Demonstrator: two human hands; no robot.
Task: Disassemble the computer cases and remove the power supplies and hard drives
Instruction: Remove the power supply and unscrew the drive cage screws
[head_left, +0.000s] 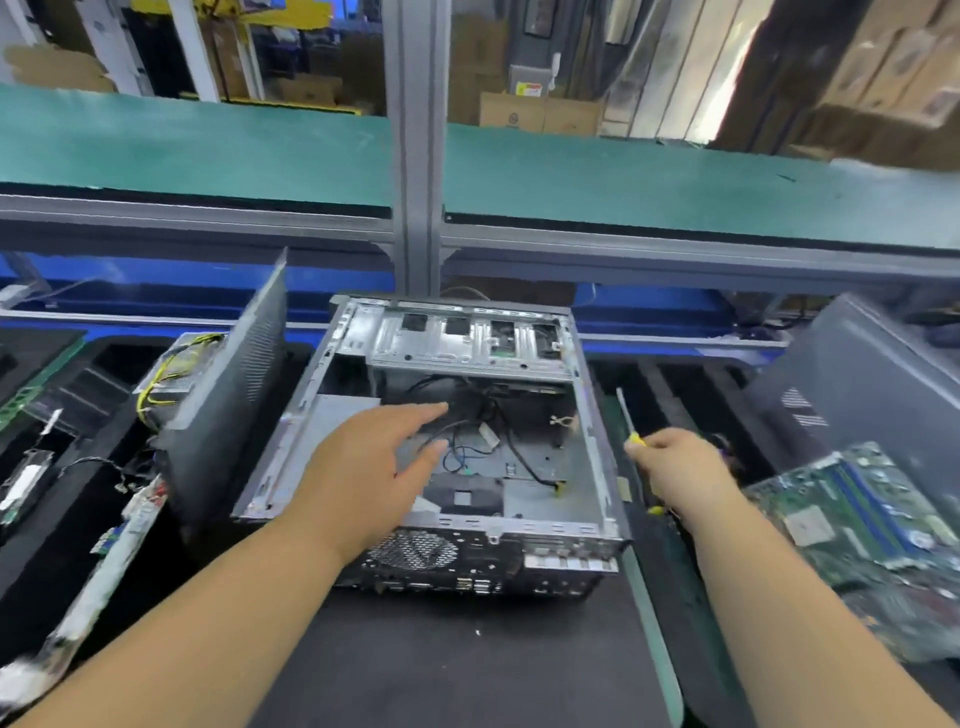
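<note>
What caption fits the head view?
Left hand reaches into the open computer case; right hand holds a screwdriver.

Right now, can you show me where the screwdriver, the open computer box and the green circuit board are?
screwdriver (625, 413): head view, on its metal shaft above the right hand.
open computer case (597, 431): head view, on its right side wall.
green circuit board (852, 509): head view, on its top face, right of the case.

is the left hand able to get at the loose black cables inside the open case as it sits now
Probably yes. The left hand is open and already reaching over the open case, whose top side is off, with its fingertips right by the black cables. Nothing lies between them; the right hand holds a screwdriver off to the side.
</note>
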